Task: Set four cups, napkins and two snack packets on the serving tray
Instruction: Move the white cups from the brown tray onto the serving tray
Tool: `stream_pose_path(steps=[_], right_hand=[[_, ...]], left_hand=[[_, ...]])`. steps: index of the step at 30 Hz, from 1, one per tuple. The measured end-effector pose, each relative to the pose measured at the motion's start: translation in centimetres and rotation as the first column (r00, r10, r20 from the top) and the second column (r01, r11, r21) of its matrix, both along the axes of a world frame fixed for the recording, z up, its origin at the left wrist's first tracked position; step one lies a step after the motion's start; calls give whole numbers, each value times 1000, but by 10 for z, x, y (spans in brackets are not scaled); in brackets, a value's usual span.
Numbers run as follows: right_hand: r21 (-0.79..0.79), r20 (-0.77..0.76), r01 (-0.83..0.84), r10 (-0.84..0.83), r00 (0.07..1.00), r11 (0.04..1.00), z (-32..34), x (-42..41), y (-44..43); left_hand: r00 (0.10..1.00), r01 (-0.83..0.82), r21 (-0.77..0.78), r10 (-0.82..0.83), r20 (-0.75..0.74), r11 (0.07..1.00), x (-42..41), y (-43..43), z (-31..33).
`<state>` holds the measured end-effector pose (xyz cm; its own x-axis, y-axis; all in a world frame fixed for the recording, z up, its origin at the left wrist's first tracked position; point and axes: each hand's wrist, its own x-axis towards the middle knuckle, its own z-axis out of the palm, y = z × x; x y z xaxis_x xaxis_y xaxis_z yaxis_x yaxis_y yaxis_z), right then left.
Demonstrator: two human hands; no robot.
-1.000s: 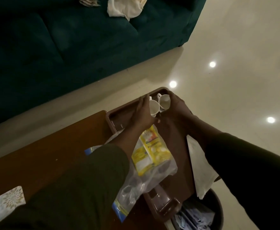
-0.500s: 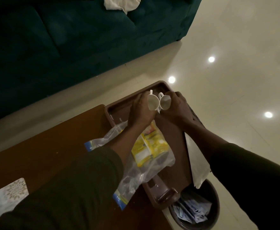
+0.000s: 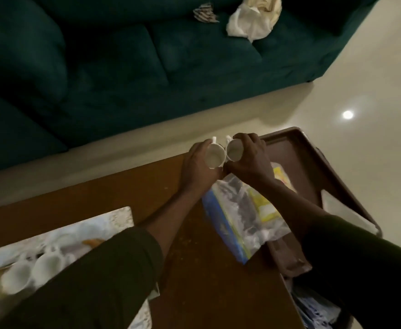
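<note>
My left hand (image 3: 198, 166) grips a white cup (image 3: 214, 157) and my right hand (image 3: 251, 160) grips a second white cup (image 3: 234, 151). Both cups are tilted with their mouths toward me, side by side, at the far left corner of the brown serving tray (image 3: 313, 160). A clear plastic bag (image 3: 237, 219) with a yellow snack packet (image 3: 267, 207) lies across the tray's left edge. A white napkin (image 3: 344, 212) lies at the tray's right side. Two more white cups (image 3: 32, 271) stand on a patterned mat at lower left.
The wooden table (image 3: 209, 281) carries the tray and a patterned white mat (image 3: 104, 222). A dark green sofa (image 3: 147, 55) fills the far side, with a white cloth (image 3: 251, 22) on it. A bin with papers (image 3: 313, 312) sits below the tray's near end.
The view has swung left, so the mat with two cups has come into sight. Both hands, each still holding a cup, now sit at the tray's far left corner.
</note>
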<state>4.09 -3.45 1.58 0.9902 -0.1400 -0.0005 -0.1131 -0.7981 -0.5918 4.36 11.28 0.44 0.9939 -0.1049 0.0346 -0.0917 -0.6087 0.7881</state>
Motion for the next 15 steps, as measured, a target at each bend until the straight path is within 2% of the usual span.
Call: stream_pose_path(steps=[4, 9, 13, 15], right_hand=[[5, 10, -67, 67, 998, 998, 5, -16, 71], [34, 121, -145, 140, 983, 989, 18, -43, 154], [-2, 9, -164, 164, 986, 986, 24, -83, 204], [-40, 20, -207, 208, 978, 977, 28, -105, 225]], left_hand=[[998, -52, -12, 52, -26, 999, -26, 72, 6], [982, -189, -26, 188, -36, 982, -63, 147, 26], [953, -303, -140, 300, -46, 943, -124, 186, 32], [947, -320, -188, 316, -49, 929, -151, 204, 32]])
